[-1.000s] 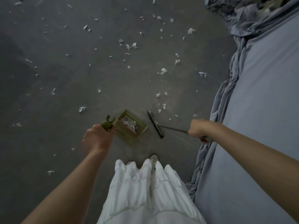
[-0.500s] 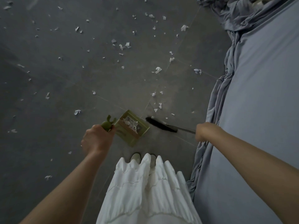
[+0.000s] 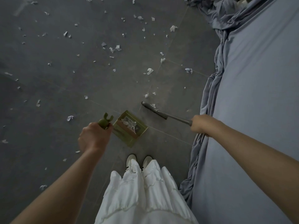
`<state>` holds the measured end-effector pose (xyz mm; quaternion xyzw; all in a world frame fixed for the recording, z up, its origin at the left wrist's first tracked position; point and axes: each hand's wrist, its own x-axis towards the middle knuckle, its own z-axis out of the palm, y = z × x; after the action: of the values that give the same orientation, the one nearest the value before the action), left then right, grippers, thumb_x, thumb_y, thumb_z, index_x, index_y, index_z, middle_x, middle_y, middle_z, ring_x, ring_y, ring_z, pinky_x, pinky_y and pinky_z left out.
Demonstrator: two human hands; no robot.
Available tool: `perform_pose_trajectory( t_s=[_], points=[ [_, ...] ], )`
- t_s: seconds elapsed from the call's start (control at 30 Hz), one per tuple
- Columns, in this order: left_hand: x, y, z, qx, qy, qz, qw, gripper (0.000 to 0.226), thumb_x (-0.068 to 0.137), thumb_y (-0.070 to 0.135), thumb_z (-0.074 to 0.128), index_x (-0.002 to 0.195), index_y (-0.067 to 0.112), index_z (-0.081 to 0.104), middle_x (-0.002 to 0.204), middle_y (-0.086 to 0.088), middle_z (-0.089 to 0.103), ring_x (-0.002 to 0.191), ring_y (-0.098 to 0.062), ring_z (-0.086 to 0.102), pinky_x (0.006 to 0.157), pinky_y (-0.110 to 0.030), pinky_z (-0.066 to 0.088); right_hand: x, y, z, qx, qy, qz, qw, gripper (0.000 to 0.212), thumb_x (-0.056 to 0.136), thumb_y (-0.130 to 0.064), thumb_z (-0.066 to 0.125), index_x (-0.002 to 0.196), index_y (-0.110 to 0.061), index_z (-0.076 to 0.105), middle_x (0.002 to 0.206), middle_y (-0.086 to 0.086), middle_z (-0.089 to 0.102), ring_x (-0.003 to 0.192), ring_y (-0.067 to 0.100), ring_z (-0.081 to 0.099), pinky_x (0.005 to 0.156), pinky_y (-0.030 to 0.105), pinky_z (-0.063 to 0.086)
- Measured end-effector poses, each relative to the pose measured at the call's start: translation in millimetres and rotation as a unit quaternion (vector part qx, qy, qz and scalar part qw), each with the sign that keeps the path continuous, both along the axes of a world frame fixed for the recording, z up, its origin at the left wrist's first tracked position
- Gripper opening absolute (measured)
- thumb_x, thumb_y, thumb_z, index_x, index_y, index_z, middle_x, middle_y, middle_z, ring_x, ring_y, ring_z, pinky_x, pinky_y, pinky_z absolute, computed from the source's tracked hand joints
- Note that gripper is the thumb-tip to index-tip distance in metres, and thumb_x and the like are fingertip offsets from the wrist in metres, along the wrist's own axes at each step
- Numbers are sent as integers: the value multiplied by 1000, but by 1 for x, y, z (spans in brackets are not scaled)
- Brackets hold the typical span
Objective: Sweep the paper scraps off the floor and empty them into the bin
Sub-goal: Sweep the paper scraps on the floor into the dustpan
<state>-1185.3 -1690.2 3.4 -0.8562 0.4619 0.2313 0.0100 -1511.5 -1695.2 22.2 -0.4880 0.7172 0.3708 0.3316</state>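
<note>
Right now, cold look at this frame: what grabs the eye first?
White paper scraps litter the dark tiled floor, thickest across the top and middle. Near the centre, the left hand grips the green dustpan by its handle, scraps already inside, while the right hand holds the broom, its head on the floor just beyond the pan. A blue-grey bedsheet fills the right side, its edge bunched on the floor.

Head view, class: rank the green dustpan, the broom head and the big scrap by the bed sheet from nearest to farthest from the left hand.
1. Green dustpan: just right of the left hand, which grips its handle.
2. Broom head: farther right and ahead, beyond the pan.
3. Big scrap: farthest, up by the bed sheet.
</note>
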Motion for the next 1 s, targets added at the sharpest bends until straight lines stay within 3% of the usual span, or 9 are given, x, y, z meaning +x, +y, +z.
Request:
perform_pose_trajectory(
  t_s=[0.07,0.13,0.27,0.37,0.5,0.6,0.7,0.87,1.0],
  points=[
    [-1,-6,1,-5,2,-2,1000,55,87,57,63,101,4,72,96,-24,68,94,-44,66,76,-40,49,-7,-3,6,-2,-20,-57,998,32,94,-11,40,122,-4,52,98,16,53,61,24,51,47,27,39],
    [-2,-14,2,-13,4,-3,1000,55,86,56,63,100,4,72,95,-24,68,93,-44,66,76,-40,49,-12,-5,4,-12,-48,-130,990,32,92,-6,37,120,0,52,92,19,51,60,24,45,48,28,34],
    [-3,-34,5,-26,11,-15,999,55,88,55,63,98,2,71,96,-25,69,95,-44,65,74,-39,45,-8,-11,3,-12,-60,-211,976,17,90,1,35,83,-3,50,71,9,36,58,18,28,56,31,26],
    [-2,-51,6,-33,10,-26,999,54,87,56,63,97,4,72,90,-24,68,94,-43,65,74,-39,47,0,-19,2,-4,-64,-230,971,21,95,-3,37,75,-8,43,65,9,38,54,21,34,53,31,32],
    [6,-79,6,-36,15,-43,998,54,85,59,63,93,6,74,84,-21,69,85,-42,66,73,-39,51,12,-39,-10,-7,-80,-250,965,29,97,-7,39,68,-9,42,66,7,47,57,18,45,68,31,42],
    [16,-110,7,-30,17,-58,998,52,86,58,61,92,8,73,83,-20,68,83,-41,67,72,-39,51,22,-54,-19,28,-94,-384,918,23,97,-3,30,81,1,45,67,14,48,52,22,40,60,33,38],
    [30,-140,8,-28,15,-77,997,52,87,58,61,92,8,73,83,-19,68,83,-40,67,70,-37,50,40,-73,-25,29,-118,-452,884,20,98,-6,30,86,-1,46,65,12,49,51,19,41,64,31,41],
    [59,-186,6,-21,17,-85,996,51,88,57,61,91,8,73,83,-19,68,83,-40,66,70,-37,48,90,-119,-23,41,-161,-546,821,26,97,-8,31,77,-4,47,41,4,52,44,15,46,70,26,43],
    [79,-211,5,-20,24,-82,996,48,87,55,63,87,7,72,82,-20,68,82,-41,66,69,-37,48,134,-164,-21,7,-205,-597,776,27,96,-2,27,74,-4,43,47,5,50,49,15,42,59,22,43]
  ],
)
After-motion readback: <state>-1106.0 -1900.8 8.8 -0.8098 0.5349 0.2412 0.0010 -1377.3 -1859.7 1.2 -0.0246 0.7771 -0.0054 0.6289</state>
